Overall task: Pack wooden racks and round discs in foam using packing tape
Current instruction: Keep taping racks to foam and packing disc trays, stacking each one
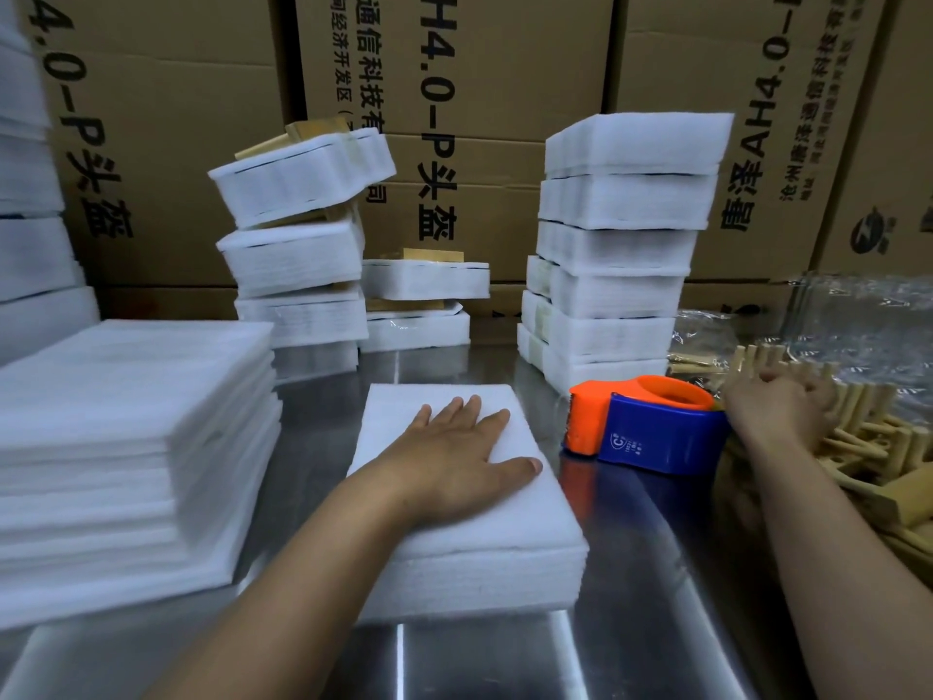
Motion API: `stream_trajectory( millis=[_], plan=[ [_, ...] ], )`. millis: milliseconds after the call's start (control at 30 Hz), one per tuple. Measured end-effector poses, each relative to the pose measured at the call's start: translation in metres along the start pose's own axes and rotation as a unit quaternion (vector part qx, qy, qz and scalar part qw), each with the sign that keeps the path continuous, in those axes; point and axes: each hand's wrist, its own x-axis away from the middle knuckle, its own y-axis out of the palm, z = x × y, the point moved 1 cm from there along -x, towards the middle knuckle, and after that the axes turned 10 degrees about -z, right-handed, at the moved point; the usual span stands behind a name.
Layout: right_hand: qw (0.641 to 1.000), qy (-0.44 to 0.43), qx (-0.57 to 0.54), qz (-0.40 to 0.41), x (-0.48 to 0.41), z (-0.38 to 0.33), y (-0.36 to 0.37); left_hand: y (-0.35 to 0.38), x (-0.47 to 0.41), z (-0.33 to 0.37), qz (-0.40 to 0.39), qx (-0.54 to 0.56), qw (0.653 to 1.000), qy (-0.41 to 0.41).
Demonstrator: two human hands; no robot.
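While the left hand (454, 457) lies flat, fingers straight and spread, pressing down on a thick white foam bundle (484, 563) at the near centre of the steel table (656, 588), the right hand (777, 404) reaches out to the right and rests on a heap of wooden racks (868, 437). That hand is blurred and seen from behind, so it is not possible to tell whether its fingers grip a rack or only touch the pegs. The two hands are well apart.

Between them, just right of the foam bundle, an orange and blue tape dispenser (651, 429) sits on the table, its orange end towards the bundle. The racks are pale wood with upright pegs and lie jumbled along the right edge. Clear plastic bags (868, 320) lie beyond them, one holding more wooden pieces.

On the near left stands a tall stack of loose foam sheets (126, 447). Farther off, wrapped foam packs stand in three piles: a leaning pile on the left (298, 245) with wood showing at its edges, a low pile in the middle (424, 282), and a straight, taller pile on the right (621, 245), just behind the dispenser. Brown cardboard cartons (495, 68) with black printing form a wall at the far side.
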Motion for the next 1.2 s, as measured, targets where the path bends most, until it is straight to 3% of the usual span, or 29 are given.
stream_trajectory(
  millis=[233, 500, 667, 867, 1067, 1200],
  plan=[
    [0.990, 0.015, 0.127, -0.054, 0.002, 0.001, -0.011, 0.001, 0.002, 0.000, 0.014, 0.008, 1.000, 0.004],
    [0.943, 0.031, 0.293, -0.153, 0.008, -0.003, -0.013, 0.002, 0.003, -0.001, 0.018, 0.009, 1.000, 0.006],
    [0.960, 0.036, 0.254, -0.117, 0.010, -0.001, -0.016, 0.001, 0.003, -0.001, 0.020, 0.008, 1.000, 0.008],
    [0.987, -0.007, 0.158, -0.010, 0.009, -0.006, -0.019, 0.001, 0.003, 0.000, 0.021, 0.004, 1.000, 0.007],
    [0.951, 0.062, 0.267, -0.144, 0.016, -0.004, -0.014, 0.001, 0.004, 0.000, 0.024, 0.003, 1.000, 0.011],
    [0.963, 0.043, 0.249, -0.095, 0.012, -0.002, -0.015, 0.001, 0.004, -0.001, 0.025, 0.009, 1.000, 0.014]
  ],
)
